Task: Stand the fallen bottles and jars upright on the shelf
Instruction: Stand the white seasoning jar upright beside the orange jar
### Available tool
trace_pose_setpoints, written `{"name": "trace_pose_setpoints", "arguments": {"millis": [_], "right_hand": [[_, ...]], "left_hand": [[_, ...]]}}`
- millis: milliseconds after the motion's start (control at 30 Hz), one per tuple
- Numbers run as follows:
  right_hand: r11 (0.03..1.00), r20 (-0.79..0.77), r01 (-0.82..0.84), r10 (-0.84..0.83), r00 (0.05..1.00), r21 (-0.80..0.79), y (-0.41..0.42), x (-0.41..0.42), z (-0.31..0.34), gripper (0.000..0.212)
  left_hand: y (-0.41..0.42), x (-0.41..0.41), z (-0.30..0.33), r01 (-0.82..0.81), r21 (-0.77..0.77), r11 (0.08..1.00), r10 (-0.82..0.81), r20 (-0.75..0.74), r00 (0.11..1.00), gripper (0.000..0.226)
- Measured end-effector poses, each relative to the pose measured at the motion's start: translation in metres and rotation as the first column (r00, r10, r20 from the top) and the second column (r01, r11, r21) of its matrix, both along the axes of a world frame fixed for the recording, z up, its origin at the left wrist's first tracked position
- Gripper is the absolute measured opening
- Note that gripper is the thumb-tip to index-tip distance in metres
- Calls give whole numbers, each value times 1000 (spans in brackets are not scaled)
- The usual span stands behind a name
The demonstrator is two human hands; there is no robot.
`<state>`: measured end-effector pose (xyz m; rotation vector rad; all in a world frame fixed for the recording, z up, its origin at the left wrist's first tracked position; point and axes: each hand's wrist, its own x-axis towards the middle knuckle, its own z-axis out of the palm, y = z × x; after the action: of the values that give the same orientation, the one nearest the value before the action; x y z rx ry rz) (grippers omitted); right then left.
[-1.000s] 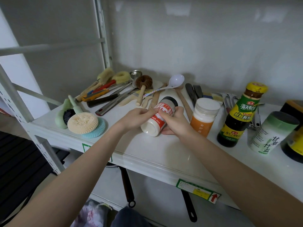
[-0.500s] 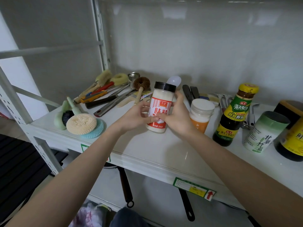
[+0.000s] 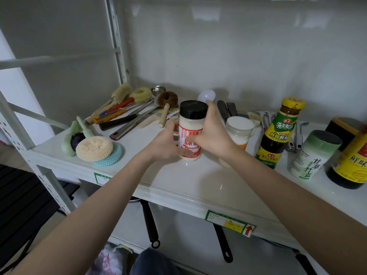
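A: Now that the shelf (image 3: pixel 198 181) carries its base, what changed with the seasoning jar (image 3: pixel 191 133)?
B: It went from tilted to upright between both hands.
A: Hand state?
B: Left hand (image 3: pixel 165 141) and right hand (image 3: pixel 213 133) wrapped around its sides; release remains.

Single view, head-worn, wide-angle. Faces forward and down from above the shelf (image 3: pixel 198 181), near at arm's reach; both forearms enter from the bottom edge; back wall (image 3: pixel 238 56) fills the upper frame.
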<state>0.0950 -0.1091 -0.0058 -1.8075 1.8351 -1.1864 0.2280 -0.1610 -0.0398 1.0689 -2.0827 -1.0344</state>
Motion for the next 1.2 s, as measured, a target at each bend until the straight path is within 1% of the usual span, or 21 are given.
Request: {"name": "trace_pose_setpoints", "arguments": {"millis": [133,267,467,600,800,967,1200], "right_hand": [[1000,-102,-8,6,995,-13,1,-1,16,102],[998,-147,-47,53,988,42,3,-6,38,87],[996,-233,-69,81,969,60,7,-14,55,70],[997,-278,-61,74,958,55,7,-18,58,68],[997,-309,-51,66,949,56,8,-21,59,65],[995,-323,-61,83,943,76,11,-22,61,63],[997,-314,-42,59,948,63,11,-24,58,63]], "left_hand": [[0,0,-2,17,16,1000,-17,1,1000,96],[-2,3,-1,60,22,998,-60,7,998,96],[-4,3,-1,46,-8,999,-46,17,999,91],[-4,-1,-2,42,-30,999,-41,17,999,92],[-2,-4,-1,51,-36,998,-51,22,998,93],[0,-9,-1,24,-53,998,-23,17,1000,89],[2,-9,1,55,-43,998,-54,30,998,97]]}}
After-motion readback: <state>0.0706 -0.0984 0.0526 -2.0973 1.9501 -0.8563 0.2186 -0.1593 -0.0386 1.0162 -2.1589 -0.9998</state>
